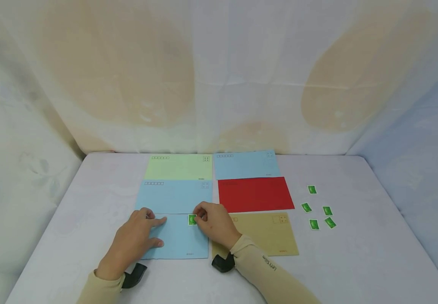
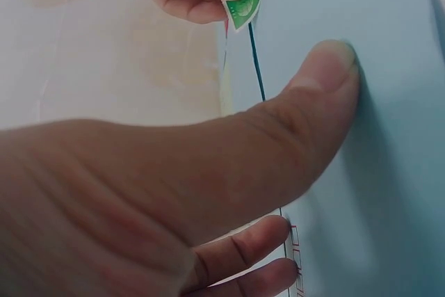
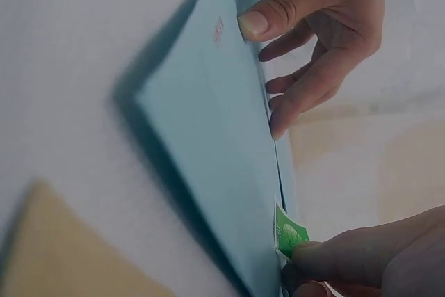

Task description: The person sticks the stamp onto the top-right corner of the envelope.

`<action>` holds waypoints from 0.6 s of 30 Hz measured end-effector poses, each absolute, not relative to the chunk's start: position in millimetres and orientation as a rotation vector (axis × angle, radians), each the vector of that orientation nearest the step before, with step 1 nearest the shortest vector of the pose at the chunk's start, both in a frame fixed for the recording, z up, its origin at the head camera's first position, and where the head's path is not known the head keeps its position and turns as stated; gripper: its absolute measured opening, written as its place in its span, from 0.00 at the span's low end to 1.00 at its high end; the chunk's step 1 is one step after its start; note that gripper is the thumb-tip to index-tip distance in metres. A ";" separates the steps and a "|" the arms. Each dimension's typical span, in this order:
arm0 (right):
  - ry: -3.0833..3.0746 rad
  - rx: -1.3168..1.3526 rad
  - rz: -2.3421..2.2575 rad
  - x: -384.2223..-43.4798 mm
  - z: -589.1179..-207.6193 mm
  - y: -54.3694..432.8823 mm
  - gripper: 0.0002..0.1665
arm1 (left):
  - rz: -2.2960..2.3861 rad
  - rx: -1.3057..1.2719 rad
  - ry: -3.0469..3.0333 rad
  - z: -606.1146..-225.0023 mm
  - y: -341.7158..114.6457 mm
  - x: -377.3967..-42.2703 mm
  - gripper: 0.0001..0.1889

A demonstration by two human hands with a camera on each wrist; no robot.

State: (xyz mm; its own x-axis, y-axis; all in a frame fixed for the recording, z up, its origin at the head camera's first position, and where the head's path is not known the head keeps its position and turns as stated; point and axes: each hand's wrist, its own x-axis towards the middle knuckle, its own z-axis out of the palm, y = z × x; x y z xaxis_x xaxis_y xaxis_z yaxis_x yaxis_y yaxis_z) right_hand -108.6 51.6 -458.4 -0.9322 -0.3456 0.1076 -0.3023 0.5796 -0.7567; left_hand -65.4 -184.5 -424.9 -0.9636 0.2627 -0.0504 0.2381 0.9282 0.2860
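A green stamp with a white edge (image 1: 192, 219) is pinched between the thumb and fingertips of my right hand (image 1: 216, 223), at the upper right corner of the nearest blue envelope (image 1: 180, 242). In the right wrist view the stamp (image 3: 288, 233) stands tilted at the envelope's edge, one side close to the paper. My left hand (image 1: 135, 234) rests on the left part of the same envelope, thumb and index finger spread apart. The left thumb (image 2: 323, 74) lies over the blue paper in the left wrist view.
Behind lie another blue envelope (image 1: 173, 197) and a green one (image 1: 178, 167). To the right are a blue envelope (image 1: 245, 165), a red one (image 1: 256, 194) and a tan one (image 1: 264, 240). Several loose green stamps (image 1: 314, 224) lie on the white table (image 1: 367, 253) at right.
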 end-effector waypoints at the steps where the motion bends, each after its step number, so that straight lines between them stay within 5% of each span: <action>1: 2.748 -0.562 -1.294 -108.7 -458.7 51.4 0.04 | 0.429 0.389 3.000 -424.8 -184.6 -65.2 0.33; 18: 2.771 -0.554 -1.221 -109.1 -459.7 48.9 0.04 | 0.417 0.387 3.007 -424.9 -184.6 -64.9 0.34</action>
